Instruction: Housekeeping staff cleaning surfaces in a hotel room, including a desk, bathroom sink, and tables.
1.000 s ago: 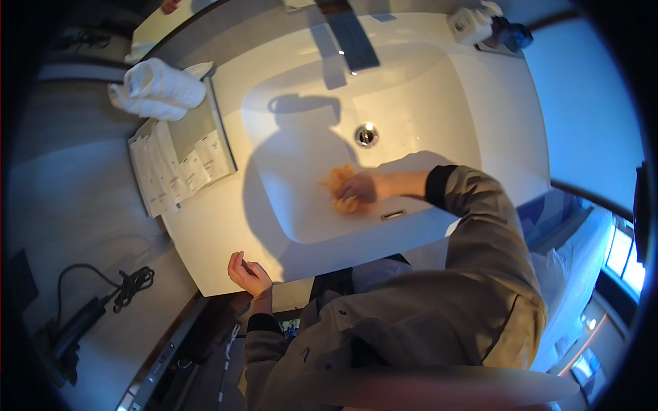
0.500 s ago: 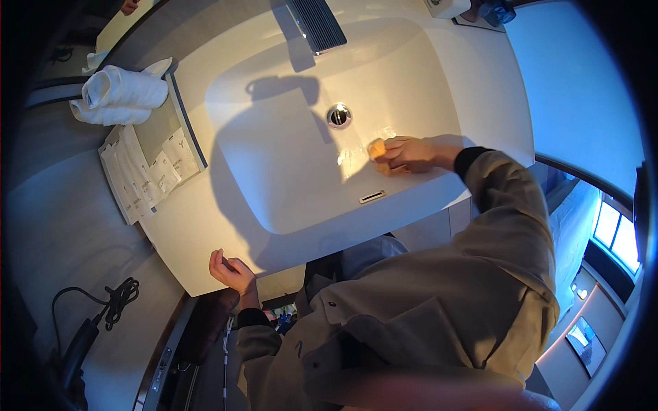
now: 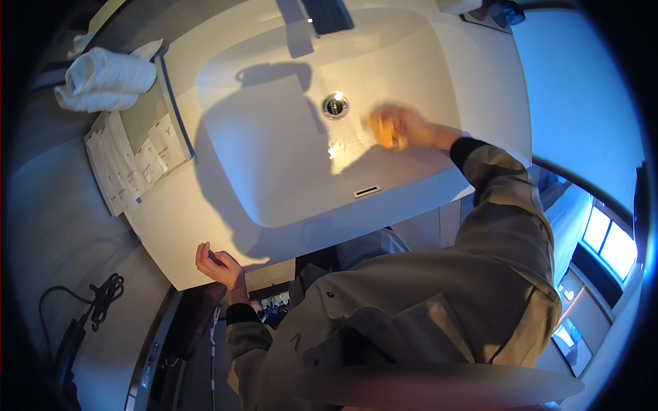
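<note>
A yellow-orange sponge (image 3: 389, 133) is gripped in my right hand (image 3: 411, 126), which is blurred by motion over the right side of the white sink basin (image 3: 404, 55). Wet, shiny patches show on the basin floor left of the sponge. Just beyond them lies the round metal drain (image 3: 335, 105). My left hand (image 3: 221, 267) rests at the front left edge of the white counter (image 3: 164, 240), its fingers loosely curled and nothing seen in them. The slot-shaped overflow (image 3: 367, 192) is in the basin's near wall.
The dark faucet (image 3: 327, 17) juts over the basin's far side. Rolled white towels (image 3: 113, 75) and a tray of white packets (image 3: 130, 164) stand at the left. A hair dryer (image 3: 68, 349) with a coiled cord hangs lower left. Several small items sit at the far right corner.
My right hand has moved the sponge slightly away from me and to the right, off the near part of the basin. My left hand stays at the counter edge; the view has shifted slightly.
</note>
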`<state>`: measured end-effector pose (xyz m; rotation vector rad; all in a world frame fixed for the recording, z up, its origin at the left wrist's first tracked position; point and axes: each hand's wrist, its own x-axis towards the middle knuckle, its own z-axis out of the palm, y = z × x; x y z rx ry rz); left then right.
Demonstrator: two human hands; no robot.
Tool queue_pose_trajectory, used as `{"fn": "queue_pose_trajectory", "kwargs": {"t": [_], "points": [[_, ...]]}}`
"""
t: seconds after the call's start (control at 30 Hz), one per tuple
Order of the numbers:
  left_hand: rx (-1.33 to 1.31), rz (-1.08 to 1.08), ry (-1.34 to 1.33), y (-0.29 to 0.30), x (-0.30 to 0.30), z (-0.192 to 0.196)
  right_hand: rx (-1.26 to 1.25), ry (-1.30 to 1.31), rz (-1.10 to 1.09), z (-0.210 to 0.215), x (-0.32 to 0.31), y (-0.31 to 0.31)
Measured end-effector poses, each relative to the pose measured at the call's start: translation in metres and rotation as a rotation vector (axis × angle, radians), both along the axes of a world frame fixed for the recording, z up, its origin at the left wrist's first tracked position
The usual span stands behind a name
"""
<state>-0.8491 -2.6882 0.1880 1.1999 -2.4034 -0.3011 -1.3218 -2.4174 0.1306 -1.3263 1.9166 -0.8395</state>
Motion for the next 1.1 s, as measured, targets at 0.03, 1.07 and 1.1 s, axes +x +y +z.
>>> {"fn": "queue_pose_trajectory", "kwargs": {"t": [0.03,1.07,1.1], "points": [[-0.003,-0.009,0.009,0.0,-0.002,0.001,0.039,0.133,-0.418,-0.004,-0.007,-0.028],[0.014,-0.01,-0.024,-0.001,-0.004,0.001,-0.303,0.178,-0.218,-0.036,0.022,-0.103],[0.017,-0.015,-0.023,-0.004,-0.006,-0.001,-0.407,0.263,-0.054,-0.042,0.036,-0.097]]}}
